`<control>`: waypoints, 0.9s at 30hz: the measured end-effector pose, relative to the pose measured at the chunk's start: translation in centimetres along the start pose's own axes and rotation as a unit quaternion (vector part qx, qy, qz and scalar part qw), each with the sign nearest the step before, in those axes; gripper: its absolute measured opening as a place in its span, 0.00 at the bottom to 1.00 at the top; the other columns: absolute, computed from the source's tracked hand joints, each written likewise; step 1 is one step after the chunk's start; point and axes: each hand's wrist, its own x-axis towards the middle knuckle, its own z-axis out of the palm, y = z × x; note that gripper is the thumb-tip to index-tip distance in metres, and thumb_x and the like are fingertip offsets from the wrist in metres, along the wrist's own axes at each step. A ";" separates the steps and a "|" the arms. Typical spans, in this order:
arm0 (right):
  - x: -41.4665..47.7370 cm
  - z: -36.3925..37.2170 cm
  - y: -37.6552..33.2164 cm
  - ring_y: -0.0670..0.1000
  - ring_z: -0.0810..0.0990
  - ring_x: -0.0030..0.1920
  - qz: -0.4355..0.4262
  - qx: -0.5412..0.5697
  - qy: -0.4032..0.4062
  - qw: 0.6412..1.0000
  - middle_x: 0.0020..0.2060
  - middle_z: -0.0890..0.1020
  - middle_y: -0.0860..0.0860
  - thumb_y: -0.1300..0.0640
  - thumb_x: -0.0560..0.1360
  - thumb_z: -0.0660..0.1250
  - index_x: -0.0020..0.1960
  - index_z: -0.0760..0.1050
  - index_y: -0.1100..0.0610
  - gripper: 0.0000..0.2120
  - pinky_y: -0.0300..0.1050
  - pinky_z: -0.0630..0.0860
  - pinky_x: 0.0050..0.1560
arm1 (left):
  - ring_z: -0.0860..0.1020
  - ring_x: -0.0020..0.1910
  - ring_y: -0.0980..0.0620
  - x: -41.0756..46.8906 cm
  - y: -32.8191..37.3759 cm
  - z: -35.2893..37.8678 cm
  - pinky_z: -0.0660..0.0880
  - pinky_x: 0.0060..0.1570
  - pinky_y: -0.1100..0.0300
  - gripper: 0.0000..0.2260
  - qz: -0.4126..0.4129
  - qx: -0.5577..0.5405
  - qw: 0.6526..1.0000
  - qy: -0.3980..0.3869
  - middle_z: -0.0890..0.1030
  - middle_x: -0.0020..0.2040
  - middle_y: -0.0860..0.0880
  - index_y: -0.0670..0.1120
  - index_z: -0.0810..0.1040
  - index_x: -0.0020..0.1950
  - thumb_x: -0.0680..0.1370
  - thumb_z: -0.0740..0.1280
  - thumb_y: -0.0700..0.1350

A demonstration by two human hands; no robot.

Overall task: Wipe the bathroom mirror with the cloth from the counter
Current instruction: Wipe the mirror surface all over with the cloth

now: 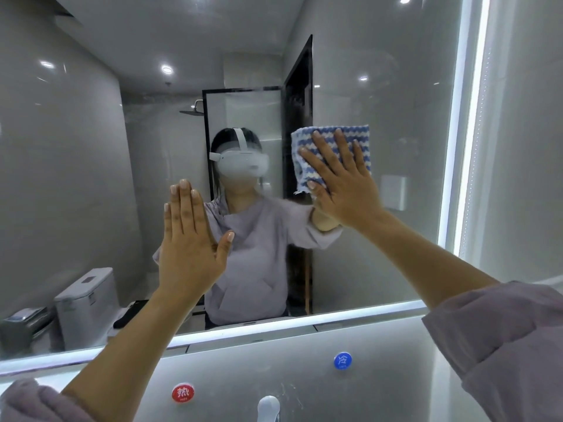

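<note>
The large bathroom mirror (91,147) fills the view, with a lit strip along its bottom and right edges. A blue-and-white wavy-striped cloth (307,138) lies flat against the glass at centre right. My right hand (341,181) presses on it with straight, spread fingers and covers most of its lower part. My left hand (190,242) is raised lower and to the left, fingers straight and together, holding nothing; I cannot tell whether it touches the glass.
Below the mirror, the wall carries a red hot-water sticker (182,393) and a blue cold-water sticker (343,360), with the top of a chrome tap (268,408) between them. The mirror reflects a person, a toilet and a shower screen.
</note>
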 end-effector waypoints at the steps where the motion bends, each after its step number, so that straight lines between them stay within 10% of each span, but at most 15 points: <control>1: -0.3 -0.1 0.7 0.61 0.51 0.77 0.006 0.001 -0.004 1.000 0.77 0.56 0.53 0.43 0.82 0.42 0.78 0.53 0.49 0.26 0.62 0.50 0.75 | 0.42 0.78 0.40 0.0 0.0 0.0 0.44 0.77 0.47 0.39 0.000 -0.002 1.000 0.000 0.44 0.79 0.35 0.33 0.44 0.77 0.79 0.50 0.61; 18: -7.4 -1.0 15.0 0.55 0.40 0.77 0.313 0.070 -0.084 0.943 0.78 0.42 0.50 0.35 0.76 0.37 0.78 0.41 0.49 0.34 0.55 0.40 0.76 | 0.41 0.78 0.40 -0.1 -0.2 0.5 0.43 0.77 0.47 0.40 -0.002 0.008 1.000 -0.004 0.42 0.79 0.36 0.33 0.43 0.77 0.79 0.46 0.63; 27: -6.1 -0.8 13.8 0.57 0.39 0.77 0.333 0.082 -0.054 0.938 0.78 0.42 0.53 0.37 0.78 0.41 0.79 0.42 0.51 0.34 0.58 0.38 0.76 | 0.42 0.78 0.40 -0.1 0.0 0.3 0.43 0.77 0.47 0.40 -0.002 0.000 1.000 -0.005 0.42 0.79 0.36 0.33 0.43 0.77 0.79 0.46 0.63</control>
